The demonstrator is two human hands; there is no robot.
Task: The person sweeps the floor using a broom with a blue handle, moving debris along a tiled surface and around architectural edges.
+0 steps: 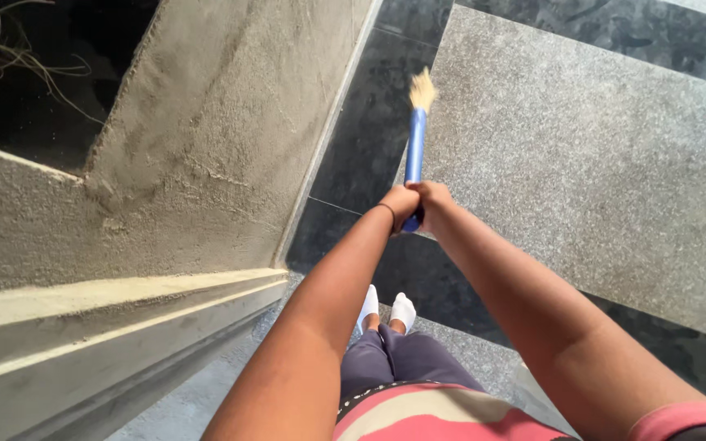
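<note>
Wall (206, 147) left of broom (415, 143)

There is 1 broom (415, 139), with 1 blue handle and 1 tuft of straw bristles at its far end. 2 hands grip it: 1 left hand (399, 204) and 1 right hand (432, 196). 1 dark band circles the left wrist. 2 feet in white socks (386, 309) show below. 1 rough concrete wall (206, 147) stands beside 1 floor (598, 163) of grey and dark stone slabs.

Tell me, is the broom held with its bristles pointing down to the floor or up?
Down. The broom has its blue handle gripped by left hand and right hand, bristles far below toward the stone floor.
</note>
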